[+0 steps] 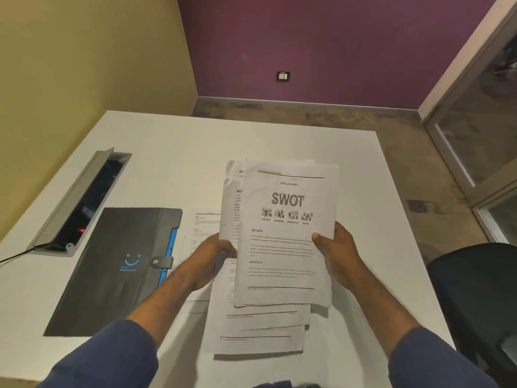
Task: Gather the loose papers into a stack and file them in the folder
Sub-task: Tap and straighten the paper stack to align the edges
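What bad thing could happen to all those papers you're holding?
The papers are fanned out unevenly between the left hand and the right hand, so the lower sheets might slip from the grip. One sheet lies on the table by the folder and could be forgotten. The folder looks snapped shut, so filing needs a free hand.
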The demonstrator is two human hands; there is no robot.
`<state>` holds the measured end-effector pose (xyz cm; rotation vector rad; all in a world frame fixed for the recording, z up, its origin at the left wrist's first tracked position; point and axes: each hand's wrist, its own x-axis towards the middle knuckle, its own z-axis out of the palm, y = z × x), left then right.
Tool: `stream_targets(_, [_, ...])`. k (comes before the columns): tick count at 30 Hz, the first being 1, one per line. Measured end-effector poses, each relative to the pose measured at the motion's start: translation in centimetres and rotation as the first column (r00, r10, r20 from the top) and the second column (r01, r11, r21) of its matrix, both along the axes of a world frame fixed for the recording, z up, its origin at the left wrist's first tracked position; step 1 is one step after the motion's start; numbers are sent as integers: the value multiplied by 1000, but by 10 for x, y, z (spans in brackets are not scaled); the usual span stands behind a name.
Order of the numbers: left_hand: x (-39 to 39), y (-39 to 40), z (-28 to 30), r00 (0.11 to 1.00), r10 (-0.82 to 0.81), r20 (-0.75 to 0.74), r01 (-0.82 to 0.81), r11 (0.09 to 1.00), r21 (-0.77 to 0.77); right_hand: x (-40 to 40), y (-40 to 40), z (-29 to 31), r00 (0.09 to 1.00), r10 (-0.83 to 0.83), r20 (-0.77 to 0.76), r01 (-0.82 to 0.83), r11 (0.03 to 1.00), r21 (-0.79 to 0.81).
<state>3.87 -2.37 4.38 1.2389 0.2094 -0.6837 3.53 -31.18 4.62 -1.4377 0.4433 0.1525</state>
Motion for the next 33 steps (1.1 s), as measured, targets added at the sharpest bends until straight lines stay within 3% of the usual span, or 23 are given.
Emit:
stream_targets(3, [-4, -1, 3, 999, 21, -36, -21, 1000, -1, -3, 13, 4, 999, -41, 28, 41, 999, -8])
stream_targets(5, [-5, -6, 6, 998, 4, 58, -11, 994, 109, -4, 20, 8, 999, -35, 37, 35, 999, 19])
stream_targets(8, [-4, -8, 12, 978, 103, 182, -142, 967, 213, -4, 27, 16, 998, 22, 56, -25, 998, 63])
stream_targets(14, [6, 11, 40, 909, 116, 400, -187, 972, 143, 0, 37, 46, 988, 45, 145, -47, 999, 11])
stream_targets(18, [19, 21, 53, 907, 53, 417, -121, 983, 138, -1, 48, 63, 964, 98, 247, -88, 995, -48])
stream_targets(23, [17, 22, 57, 868, 194, 458, -224, 975, 10, -7, 60, 66, 949, 50, 312, -37, 998, -48])
stream_targets(27, [15, 30, 55, 828, 199, 524, -186, 979, -77, -9, 58, 63, 940, 34, 338, -26, 999, -27])
stream_targets(33, [20, 33, 37, 871, 142, 470, -174, 984, 27, -8, 53, 49, 937, 104, 332, -89, 994, -59])
